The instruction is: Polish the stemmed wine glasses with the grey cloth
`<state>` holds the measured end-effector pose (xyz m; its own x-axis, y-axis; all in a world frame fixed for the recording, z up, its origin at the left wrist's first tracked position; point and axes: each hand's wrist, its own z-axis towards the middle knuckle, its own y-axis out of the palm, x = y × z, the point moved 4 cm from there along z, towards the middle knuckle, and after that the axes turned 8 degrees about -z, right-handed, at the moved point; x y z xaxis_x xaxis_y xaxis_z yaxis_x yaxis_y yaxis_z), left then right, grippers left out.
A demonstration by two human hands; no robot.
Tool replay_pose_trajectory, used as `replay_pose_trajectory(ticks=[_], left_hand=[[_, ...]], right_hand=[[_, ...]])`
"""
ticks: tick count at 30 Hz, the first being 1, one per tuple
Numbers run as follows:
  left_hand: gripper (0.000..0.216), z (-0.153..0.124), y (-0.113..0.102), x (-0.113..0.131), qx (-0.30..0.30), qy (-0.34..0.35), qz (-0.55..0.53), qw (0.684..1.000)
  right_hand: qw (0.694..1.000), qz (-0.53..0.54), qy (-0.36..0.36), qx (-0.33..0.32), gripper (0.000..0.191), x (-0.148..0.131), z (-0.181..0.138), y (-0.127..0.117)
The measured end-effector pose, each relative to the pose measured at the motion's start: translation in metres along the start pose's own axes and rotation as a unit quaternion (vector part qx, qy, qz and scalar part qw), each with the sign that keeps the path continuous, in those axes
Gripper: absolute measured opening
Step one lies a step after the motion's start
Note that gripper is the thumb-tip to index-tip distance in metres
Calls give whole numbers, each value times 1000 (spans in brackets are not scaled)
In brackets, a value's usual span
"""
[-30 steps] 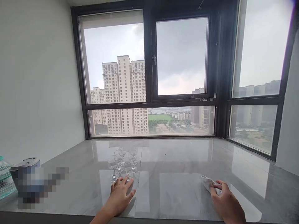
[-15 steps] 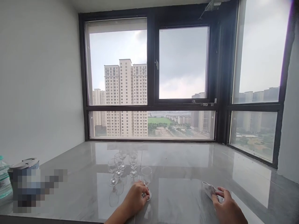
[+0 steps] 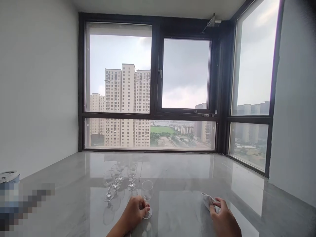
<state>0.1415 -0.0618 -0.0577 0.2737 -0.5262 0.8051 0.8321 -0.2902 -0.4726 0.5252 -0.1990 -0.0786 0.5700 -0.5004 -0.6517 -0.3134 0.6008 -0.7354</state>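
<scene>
Near the front of the glossy grey counter (image 3: 177, 210) a clear stemmed glass (image 3: 147, 189) stands upright. My left hand (image 3: 135, 210) is closed on its stem, fingers and thumb pinched just above the base. Farther right, my right hand (image 3: 223, 217) grips a folded whitish cloth (image 3: 206, 199) between thumb and fingers, low over the counter. Behind and left of the held glass stand several more stemmed glasses, among them a front one (image 3: 109, 181) and one farther right (image 3: 131, 179). They overlap in part, and their reflections show in the surface.
A can-like container (image 3: 10, 177) stands at the left edge, partly blurred out by pixel blocks. A white wall (image 3: 39, 85) rises on the left. Dark-framed windows (image 3: 154, 115) border the counter at the back and right, with tall buildings outside.
The view has turned to the right, so everything sits farther left, and a bottle at the left edge has left the picture. Both hands keep their holds on the glass and cloth.
</scene>
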Motion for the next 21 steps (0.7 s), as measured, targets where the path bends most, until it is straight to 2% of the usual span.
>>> replay_pose_trajectory(ticks=[4,6,8,11,16,19,21], left_hand=[[4,3,-2,-2,0,3,-30,1000],[14,4,-2,-2,-4,10,-44,999],[22,7,1,-2,4,23,-20,1000],[22,23,12,4,11,58,66,996],[30,60,43,16,-11,104,132,986],[30,66,46,18,17,104,156,982],[26,65,43,18,33,99,173,979]], right_hand=[[1000,1,-10,15,38,-5,-3,-2],[1000,-9,-11,25,42,-6,-4,-2],[998,-32,-22,56,49,-7,-2,-1],[993,-62,-40,91,56,-5,3,3],[995,-44,-43,73,47,3,11,8],[993,-36,-49,99,40,3,6,2],[993,-22,-69,93,39,-5,-2,4]])
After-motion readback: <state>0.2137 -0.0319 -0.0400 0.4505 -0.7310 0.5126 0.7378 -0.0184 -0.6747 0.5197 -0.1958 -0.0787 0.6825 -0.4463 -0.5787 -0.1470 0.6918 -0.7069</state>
